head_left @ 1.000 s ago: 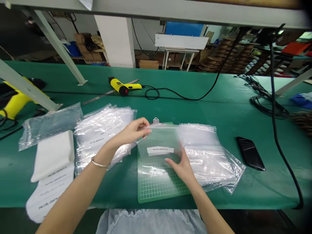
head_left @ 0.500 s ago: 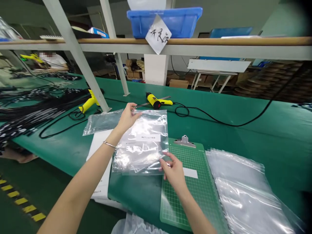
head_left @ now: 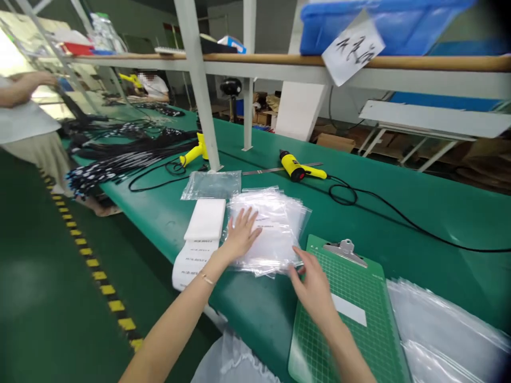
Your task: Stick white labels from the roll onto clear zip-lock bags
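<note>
My left hand lies flat, fingers spread, on a stack of clear plastic zip bags. The top bag bears a white label with a line of print. My right hand is at the stack's near right corner, thumb and forefinger apart beside the bag edges; its other fingers are partly hidden. Left of the stack is a folded pile of white printed labels, its strip hanging over the table edge. Right of my right hand, a green clipboard with a grid carries a white label strip.
More clear bags lie at the right. Behind the stack are a yellow heat gun, a steel ruler and a flat clear bag. A shelf post stands on the table. Black cables and a person are at left.
The labelled bag held up between both hands now lies on the stack. My left hand has flattened onto it, and my right hand has let go at its corner. The view has turned left.
</note>
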A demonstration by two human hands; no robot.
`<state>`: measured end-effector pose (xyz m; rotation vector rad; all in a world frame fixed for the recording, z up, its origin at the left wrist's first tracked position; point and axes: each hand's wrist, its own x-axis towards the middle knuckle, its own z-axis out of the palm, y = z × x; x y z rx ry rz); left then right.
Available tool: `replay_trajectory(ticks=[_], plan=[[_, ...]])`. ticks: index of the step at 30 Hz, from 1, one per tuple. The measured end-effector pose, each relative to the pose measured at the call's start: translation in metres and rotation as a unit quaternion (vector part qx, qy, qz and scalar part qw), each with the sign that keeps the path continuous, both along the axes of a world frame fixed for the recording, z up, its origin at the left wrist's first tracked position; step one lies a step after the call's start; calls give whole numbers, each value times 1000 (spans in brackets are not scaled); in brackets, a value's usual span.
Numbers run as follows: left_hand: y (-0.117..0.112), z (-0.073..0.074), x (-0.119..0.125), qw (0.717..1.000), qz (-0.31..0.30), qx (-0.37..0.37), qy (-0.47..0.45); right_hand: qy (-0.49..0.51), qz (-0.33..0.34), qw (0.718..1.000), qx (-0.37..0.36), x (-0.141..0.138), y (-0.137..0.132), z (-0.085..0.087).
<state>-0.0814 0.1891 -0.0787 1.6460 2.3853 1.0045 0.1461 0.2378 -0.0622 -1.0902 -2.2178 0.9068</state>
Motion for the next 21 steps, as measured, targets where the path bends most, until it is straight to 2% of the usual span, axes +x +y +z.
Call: replay_trajectory(ticks=[2,5,7,9,11,13,15,17,19,21], plan=[[-44,4,-20,992,115,39,-34,-3,14,999,-36,21,-4,-3],[-124,-8,-38,951,280,75,-111,25,-1,990,-138,40,-14,-9],[-169,-22,-36,934,300,64,-184,70,12,975,-211,35,-27,-12],[-199,-30,-26,929,258,35,-264,93,75,946,-303,14,-46,-14],[-214,-27,-15,920,213,12,-328,81,163,899,-399,-15,-68,-16],[-219,-15,-6,910,197,9,-364,91,195,876,-432,-46,-88,-19],[-219,0,-1,906,199,13,-374,87,248,866,-425,-72,-104,-23],[-216,13,3,905,212,23,-367,98,264,872,-401,-90,-114,-25],[-210,23,11,921,257,43,-291,117,254,886,-370,-101,-118,-25],[-201,29,24,954,274,40,-111,128,249,897,-343,-105,-118,-23]])
